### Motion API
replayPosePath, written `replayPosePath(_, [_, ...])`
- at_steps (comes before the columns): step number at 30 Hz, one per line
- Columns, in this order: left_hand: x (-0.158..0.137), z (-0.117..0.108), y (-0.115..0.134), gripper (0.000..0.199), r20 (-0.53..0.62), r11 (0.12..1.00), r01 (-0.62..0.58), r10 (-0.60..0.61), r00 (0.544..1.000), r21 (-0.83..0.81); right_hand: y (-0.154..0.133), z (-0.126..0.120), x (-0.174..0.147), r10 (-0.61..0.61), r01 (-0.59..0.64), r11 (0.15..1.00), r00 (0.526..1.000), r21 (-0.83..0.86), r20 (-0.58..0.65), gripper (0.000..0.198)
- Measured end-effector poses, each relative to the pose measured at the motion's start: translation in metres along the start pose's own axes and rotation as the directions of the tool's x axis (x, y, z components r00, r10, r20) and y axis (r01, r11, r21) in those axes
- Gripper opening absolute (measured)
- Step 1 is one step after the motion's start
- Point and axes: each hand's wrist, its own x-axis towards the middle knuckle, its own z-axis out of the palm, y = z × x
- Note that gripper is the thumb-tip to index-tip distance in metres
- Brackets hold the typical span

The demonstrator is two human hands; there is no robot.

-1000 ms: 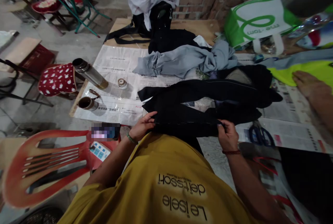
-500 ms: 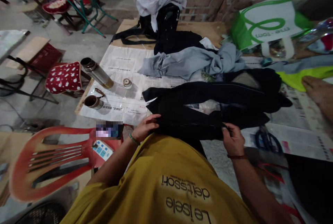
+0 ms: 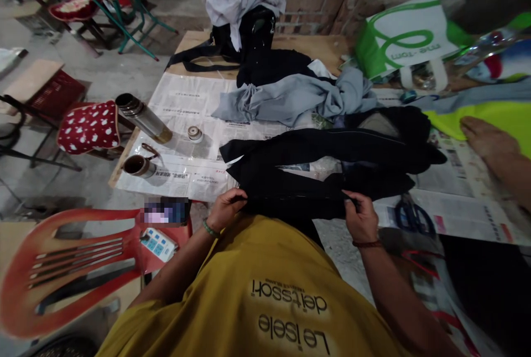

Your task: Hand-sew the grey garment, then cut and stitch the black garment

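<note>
A long piece of black garment (image 3: 286, 187), with a light stitch line near its front edge, lies stretched along the table's near side. My left hand (image 3: 225, 210) pinches its left end between thumb and fingers. At the other end of that front edge, my right hand (image 3: 362, 219) is closed on the cloth, thumb on top. The fabric between my hands is drawn fairly straight. Beyond it, another black strip and a dark bundle lie on the newspaper. Blue-handled scissors (image 3: 409, 216) rest to the right of my right hand.
On the newspaper-covered table (image 3: 182, 89) stand a thermos (image 3: 145, 119), its lid (image 3: 194, 134) and a cup (image 3: 139, 166). Grey cloth (image 3: 286, 97) lies behind. Another person's hand (image 3: 489, 138) rests on yellow cloth at right. A red chair (image 3: 78, 214) holds a phone and power strip.
My left hand's fingers, stretched out beside the cloth before, are now closed on its left end. My right hand keeps its grip. The whole view has shifted slightly.
</note>
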Motion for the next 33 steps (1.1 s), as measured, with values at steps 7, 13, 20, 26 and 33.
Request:
replayPosePath(7, [-0.003, -0.009, 0.020, 0.009, -0.030, 0.999, -0.022, 0.023, 0.999, 0.047, -0.018, -0.015, 0.015, -0.106, 0.106, 0.989, 0.994, -0.104, 0.002, 0.023])
replayPosePath(13, [-0.024, -0.026, 0.106, 0.015, -0.086, 0.982, -0.120, 0.108, 0.990, -0.147, -0.095, -0.057, 0.063, -0.322, 0.303, 0.944, 0.933, -0.135, -0.158, 0.018])
replayPosePath(20, [0.051, -0.031, 0.177, 0.021, -0.026, 0.938, 0.010, -0.020, 0.999, -0.346, -0.135, -0.026, 0.163, -0.319, 0.327, 0.945, 0.929, -0.013, 0.187, 0.024])
replayPosePath(26, [0.129, -0.020, 0.106, 0.029, -0.318, 0.946, 0.097, -0.198, 0.927, -0.308, -0.105, 0.021, 0.195, -0.181, 0.197, 0.975, 0.972, -0.101, 0.151, 0.023])
replayPosePath(33, [0.071, -0.026, 0.021, 0.023, -0.373, 0.997, -0.057, 0.036, 0.927, -0.045, -0.067, -0.007, 0.085, -0.509, 0.514, 0.817, 0.856, -0.261, 0.091, 0.016])
